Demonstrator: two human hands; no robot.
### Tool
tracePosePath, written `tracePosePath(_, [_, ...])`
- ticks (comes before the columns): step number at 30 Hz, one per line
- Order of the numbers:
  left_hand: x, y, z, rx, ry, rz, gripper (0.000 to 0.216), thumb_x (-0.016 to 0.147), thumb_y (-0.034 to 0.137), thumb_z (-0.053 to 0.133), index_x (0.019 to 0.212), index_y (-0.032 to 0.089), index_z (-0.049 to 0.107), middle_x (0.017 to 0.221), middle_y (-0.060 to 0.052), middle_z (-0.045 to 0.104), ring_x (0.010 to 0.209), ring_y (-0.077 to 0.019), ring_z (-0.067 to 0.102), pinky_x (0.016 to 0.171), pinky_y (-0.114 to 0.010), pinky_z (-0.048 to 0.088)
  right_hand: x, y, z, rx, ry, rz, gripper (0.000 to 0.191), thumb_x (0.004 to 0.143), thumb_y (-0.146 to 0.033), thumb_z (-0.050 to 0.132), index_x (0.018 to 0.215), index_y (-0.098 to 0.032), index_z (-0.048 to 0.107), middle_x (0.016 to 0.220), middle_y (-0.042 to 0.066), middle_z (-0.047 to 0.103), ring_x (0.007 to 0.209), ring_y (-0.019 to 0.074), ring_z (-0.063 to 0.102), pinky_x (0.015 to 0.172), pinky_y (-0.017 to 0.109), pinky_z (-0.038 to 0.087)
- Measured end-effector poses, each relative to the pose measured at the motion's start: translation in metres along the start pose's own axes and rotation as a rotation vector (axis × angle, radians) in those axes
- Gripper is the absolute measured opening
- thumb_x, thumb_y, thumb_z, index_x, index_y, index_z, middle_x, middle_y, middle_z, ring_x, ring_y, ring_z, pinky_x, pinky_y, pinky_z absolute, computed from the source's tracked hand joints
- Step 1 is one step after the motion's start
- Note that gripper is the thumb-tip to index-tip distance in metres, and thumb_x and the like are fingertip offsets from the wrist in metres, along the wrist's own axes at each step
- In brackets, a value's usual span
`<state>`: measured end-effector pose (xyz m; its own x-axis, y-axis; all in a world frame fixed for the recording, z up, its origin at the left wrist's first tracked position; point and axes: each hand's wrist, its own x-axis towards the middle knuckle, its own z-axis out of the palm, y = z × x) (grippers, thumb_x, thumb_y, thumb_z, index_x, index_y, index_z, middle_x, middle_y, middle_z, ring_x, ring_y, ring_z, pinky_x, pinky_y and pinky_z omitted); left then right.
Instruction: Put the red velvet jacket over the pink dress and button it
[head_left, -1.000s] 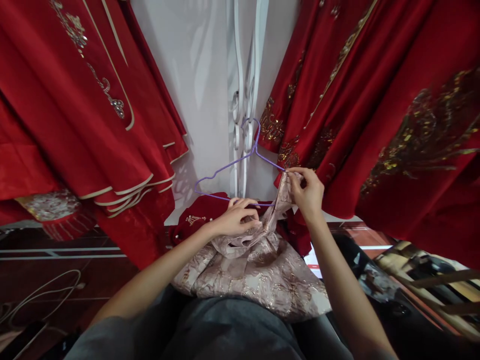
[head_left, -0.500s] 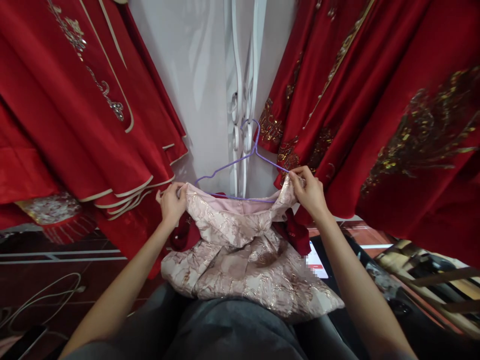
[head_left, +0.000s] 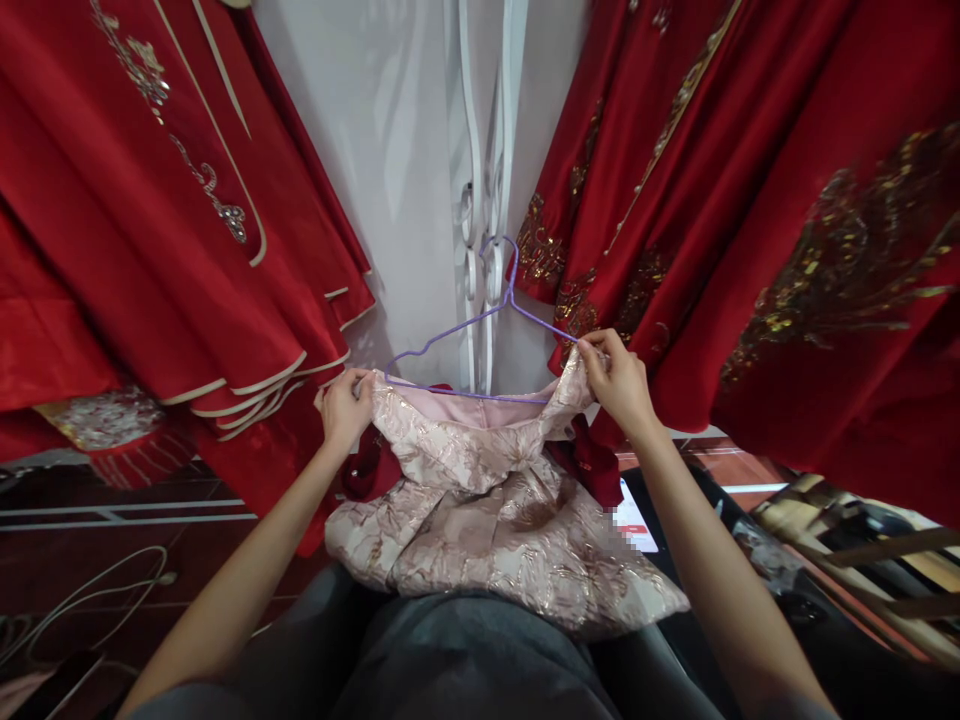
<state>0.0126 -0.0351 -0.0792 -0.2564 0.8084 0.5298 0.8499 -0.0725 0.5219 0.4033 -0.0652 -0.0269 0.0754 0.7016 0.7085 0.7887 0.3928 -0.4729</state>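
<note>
A pale pink brocade dress with gold threads spreads over my lap, its neckline facing up. At its left shoulder, my left hand is closed on the fabric. My right hand pinches the right shoulder, together with or right against the end of a purple hanger. The hanger's hook points away from me, and its lower bar crosses the neck opening. Its left end lies at the dress's left shoulder, near my left fingers. Dark red cloth shows beneath the dress on both sides.
Red embroidered gowns hang at the left and right. Between them stands a white panel with a scrolled metal frame. A lit screen lies right of the dress. A white cable is on the floor at left.
The hanger's left end has shifted slightly left and now shows in front of the dress's left shoulder edge. Both hands keep hold in nearly the same places.
</note>
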Motion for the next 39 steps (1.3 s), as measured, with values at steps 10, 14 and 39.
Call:
tracePosePath(10, [0.01, 0.018, 0.003, -0.429, 0.098, 0.131, 0.033, 0.087, 0.043, 0.049, 0.093, 0.016, 0.069, 0.096, -0.007, 0.07, 0.09, -0.0194, 0.063, 0.086, -0.031, 0.048, -0.001, 0.003, 0.001, 0.037, -0.027, 0.01, 0.028, 0.092, -0.047, 0.043, 0.094, -0.023, 0.058, 0.074, 0.003, 0.065, 0.066, 0.0188, 0.061, 0.064, 0.027, 0.041])
tracePosePath(14, [0.026, 0.056, 0.001, -0.552, -0.106, 0.247, 0.038, 0.083, 0.048, 0.056, 0.095, 0.017, 0.073, 0.1, -0.006, 0.074, 0.095, -0.0218, 0.066, 0.09, -0.032, 0.049, -0.002, 0.001, 0.0, 0.047, -0.048, 0.028, 0.03, 0.092, -0.048, 0.041, 0.095, -0.023, 0.057, 0.073, 0.003, 0.064, 0.065, 0.0184, 0.06, 0.063, 0.026, 0.041])
tracePosePath(39, [0.09, 0.022, -0.011, -0.659, -0.231, -0.054, 0.045, 0.06, 0.047, 0.076, 0.093, 0.016, 0.073, 0.093, -0.007, 0.074, 0.093, -0.0252, 0.067, 0.09, -0.039, 0.05, 0.003, 0.011, -0.009, 0.154, -0.08, 0.118, 0.042, 0.086, -0.057, 0.048, 0.073, -0.019, 0.06, 0.063, -0.001, 0.057, 0.061, 0.0143, 0.052, 0.06, 0.024, 0.039])
